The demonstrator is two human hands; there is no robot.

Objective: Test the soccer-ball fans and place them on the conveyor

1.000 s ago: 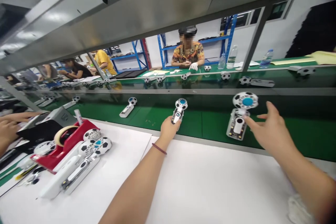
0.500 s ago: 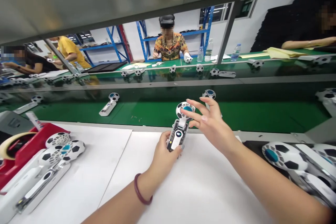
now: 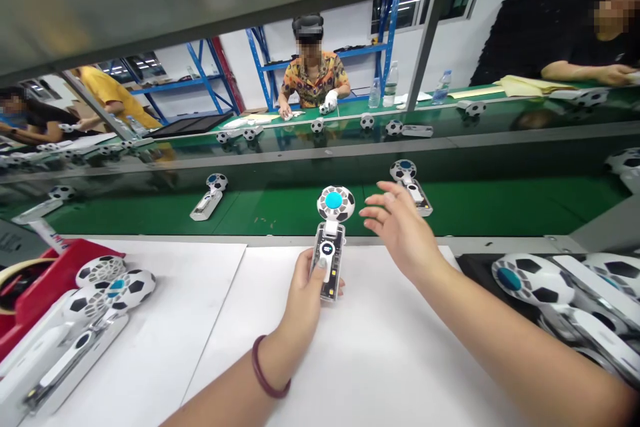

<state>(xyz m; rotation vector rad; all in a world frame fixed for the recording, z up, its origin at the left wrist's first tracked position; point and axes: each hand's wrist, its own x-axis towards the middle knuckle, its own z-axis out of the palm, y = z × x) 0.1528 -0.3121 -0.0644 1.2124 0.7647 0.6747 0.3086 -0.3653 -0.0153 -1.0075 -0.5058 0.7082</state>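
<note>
My left hand point(image 3: 306, 290) is closed around the clear-cased body of a handheld fan point(image 3: 336, 204), thumb on its front below a small lit display. The fan stands upright, its round football-patterned head with a blue centre facing me. To its right, my right hand point(image 3: 400, 227) hovers with fingers spread and slightly curled, touching nothing. Behind those fingers, another handheld fan point(image 3: 403, 171) lies on the green conveyor belt point(image 3: 280, 203), partly covered by the hand.
Several fans point(image 3: 135, 290) are piled at the left beside a red tray point(image 3: 55, 280) holding a tape roll. More fans point(image 3: 535, 280) lie on a black surface at the right. White sheets point(image 3: 390, 347) cover my bench. Across the belt, a co-worker point(image 3: 315, 77) handles parts.
My right hand has drawn away from the fan head to the right. The fan has turned more upright and its head faces me. Its display now reads what looks like 100.
</note>
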